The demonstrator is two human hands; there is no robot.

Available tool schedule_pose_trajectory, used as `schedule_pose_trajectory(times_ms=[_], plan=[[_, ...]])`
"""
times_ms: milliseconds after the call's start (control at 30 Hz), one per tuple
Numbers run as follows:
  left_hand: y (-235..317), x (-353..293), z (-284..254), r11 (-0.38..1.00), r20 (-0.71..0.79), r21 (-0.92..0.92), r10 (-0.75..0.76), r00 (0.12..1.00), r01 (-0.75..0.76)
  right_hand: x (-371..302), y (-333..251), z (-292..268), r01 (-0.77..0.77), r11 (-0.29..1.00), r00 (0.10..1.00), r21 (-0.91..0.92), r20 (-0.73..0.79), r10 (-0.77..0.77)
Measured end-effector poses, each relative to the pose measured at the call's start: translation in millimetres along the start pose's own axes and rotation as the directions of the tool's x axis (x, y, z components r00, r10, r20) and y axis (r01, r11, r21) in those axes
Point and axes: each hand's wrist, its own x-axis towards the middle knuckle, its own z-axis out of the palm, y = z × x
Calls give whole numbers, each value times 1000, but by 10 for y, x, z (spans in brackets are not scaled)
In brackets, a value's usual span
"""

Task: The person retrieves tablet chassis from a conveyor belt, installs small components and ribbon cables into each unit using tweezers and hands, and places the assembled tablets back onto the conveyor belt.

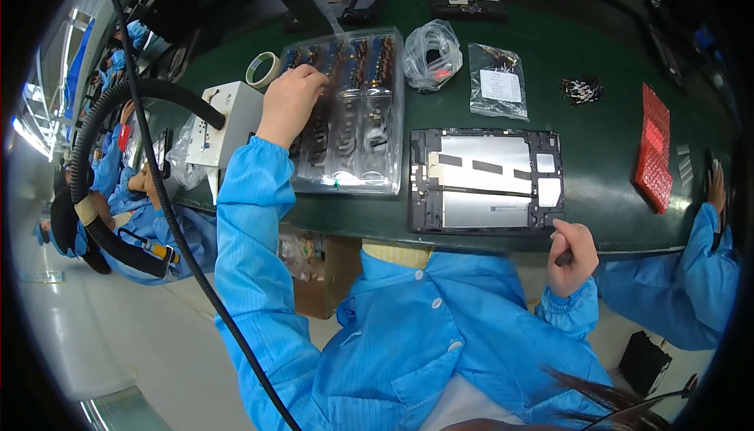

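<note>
My left hand (292, 107) reaches over the left side of a clear plastic tray (399, 136), fingers curled together. Whatever its fingertips hold, if anything, is hidden. Small blue-and-orange circuit boards (382, 58) stand in rows in the tray's far part, with dark curved parts (345, 136) in the nearer pockets. To the right lies an opened tablet-like device (483, 203), its silver panel and black frame facing up. My right hand (573, 260) is closed at the device's near right corner, by the table edge. A short dark object (564, 258) shows in its grip; its kind is unclear.
A white box (236, 121) with a black hose (82, 144) and a tape roll (263, 69) stand left. Beyond lie a bagged cable (432, 54), a labelled parts bag (499, 85), small wired parts (582, 90) and red bubble wrap (653, 152). A co-worker's hand (715, 185) rests far right.
</note>
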Motion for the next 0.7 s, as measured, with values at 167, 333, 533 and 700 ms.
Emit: schedule_pose_trajectory(times_ms=[167, 333, 533, 700], plan=[[-17, -30, -30, 994, -78, -94, -56, 995, 48, -30, -84, 39, 48, 999, 999, 18, 24, -48], [35, -73, -180, 978, -123, -178, -129, 984, 106, 25, -126, 94, 117, 992, 993, 45, 28, -118], [57, -219, -476, 750, -87, -614, -375, 923, 246, -4, -229, 214, 126, 983, 990, 135, 40, -133], [360, -413, -725, 656, -183, -737, -423, 888, 160, -5, -383, 343, -240, 897, 960, 371, 230, 161]])
